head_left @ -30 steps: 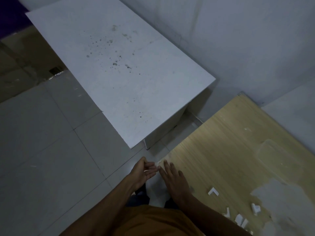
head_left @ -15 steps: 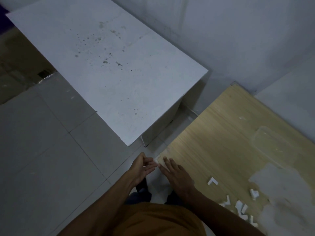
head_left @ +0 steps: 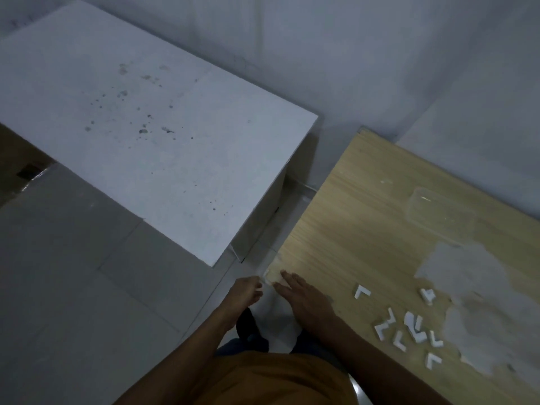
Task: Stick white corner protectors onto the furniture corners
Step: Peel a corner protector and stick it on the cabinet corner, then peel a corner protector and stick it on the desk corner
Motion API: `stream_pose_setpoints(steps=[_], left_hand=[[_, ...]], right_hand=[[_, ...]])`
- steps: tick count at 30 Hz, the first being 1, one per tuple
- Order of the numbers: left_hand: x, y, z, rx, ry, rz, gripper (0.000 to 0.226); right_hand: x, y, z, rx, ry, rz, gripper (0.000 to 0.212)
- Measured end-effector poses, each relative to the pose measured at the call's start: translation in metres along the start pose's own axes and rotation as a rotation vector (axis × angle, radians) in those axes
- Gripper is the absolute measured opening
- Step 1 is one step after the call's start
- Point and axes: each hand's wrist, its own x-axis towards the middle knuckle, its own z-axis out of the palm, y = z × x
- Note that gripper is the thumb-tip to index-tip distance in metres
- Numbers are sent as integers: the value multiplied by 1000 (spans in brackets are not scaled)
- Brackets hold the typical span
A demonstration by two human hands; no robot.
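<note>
1. Step in hand, as I judge it: pressing a corner protector [head_left: 267,276] onto the near-left corner of the wooden table [head_left: 365,217]. Both hands sit at that corner.
2. Right hand [head_left: 306,299] lies flat on the tabletop, fingers straight and slightly spread, fingertips [head_left: 285,274] just beside the corner. Holding nothing that I can see; looks like it presses or steadies.
3. Left hand [head_left: 245,293] is off the table edge, fingers curled in toward the corner from the side. Can't tell whether it pinches the protector or only touches it; too dim and small.
4. Protector at the corner: a small pale patch, barely distinct from the wood edge. Seating and alignment not readable.
5. Next move, my guess: squeeze both faces firmly so the adhesive takes, release, then take another piece from the spare protectors [head_left: 409,328].
6. Spares: white L-shaped pieces scattered loose on the tabletop to the right of the right hand, one L [head_left: 361,290] lying apart from the cluster. Thin, flat, light; some may be peeled backing, can't confirm.
7. Farther on the same table: a clear plastic container [head_left: 438,211] and a whitish patch [head_left: 473,287] on the surface.
8. Farthest: white table [head_left: 146,127] across the gap, speckled top; its near corner [head_left: 212,263] shows no protector that I can make out, likely a later target.
</note>
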Motion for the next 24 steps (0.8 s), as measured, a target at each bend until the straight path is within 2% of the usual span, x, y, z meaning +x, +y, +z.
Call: stream_pose_setpoints(steps=[2, 5, 8, 15, 24], left_hand=[[1, 1, -1, 250, -39, 73, 28], [2, 1, -5, 515, -93, 142, 25], [1, 8, -8, 710, -115, 197, 48], [-8, 21, 20, 835, -217, 374, 36], [-30, 8, 120, 851, -359, 495, 25]], right_hand=[[-12, 2, 1, 133, 99, 108, 55], [-35, 3, 3, 295, 230, 286, 52], [-61, 8, 7, 378, 310, 407, 48], [-130, 29, 23, 544, 478, 600, 36], [-220, 71, 26, 702, 665, 720, 30]])
